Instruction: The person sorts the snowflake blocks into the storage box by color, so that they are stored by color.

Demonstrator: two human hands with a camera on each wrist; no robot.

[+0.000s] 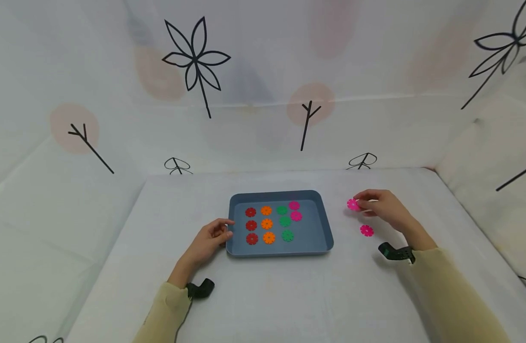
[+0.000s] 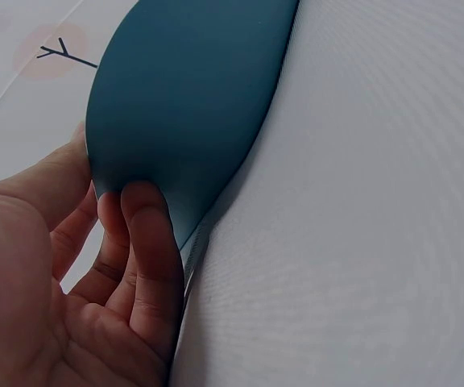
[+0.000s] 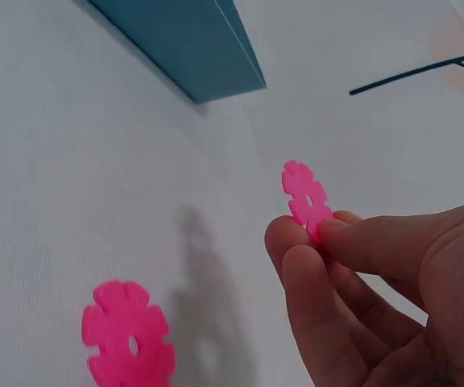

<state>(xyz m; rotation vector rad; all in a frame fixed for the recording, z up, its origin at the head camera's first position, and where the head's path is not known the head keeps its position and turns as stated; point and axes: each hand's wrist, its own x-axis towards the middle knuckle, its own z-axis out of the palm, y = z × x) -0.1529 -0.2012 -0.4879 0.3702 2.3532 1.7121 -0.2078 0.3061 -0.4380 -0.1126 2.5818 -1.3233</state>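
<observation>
My right hand (image 1: pixel 382 206) pinches a pink notched plastic disc (image 1: pixel 353 205) between thumb and fingers, above the cloth right of the tray. The right wrist view shows this disc (image 3: pixel 306 197) edge-tilted at the fingertips. A second pink disc (image 1: pixel 367 230) lies flat on the cloth below that hand. My left hand (image 1: pixel 209 240) grips the left wall of the blue-grey tray (image 1: pixel 280 252), with thumb and fingers on either side of it. In the tray stand columns of three red discs (image 1: pixel 251 225), three orange discs (image 1: pixel 267 223) and three green discs (image 1: pixel 285 221), plus two pink discs (image 1: pixel 296 216).
A white cloth (image 1: pixel 288 300) covers the table. Pale fabric walls (image 1: pixel 254 133) with printed flowers and twigs rise at the back and sides. Each wrist wears a black strap with a camera (image 1: pixel 200 288).
</observation>
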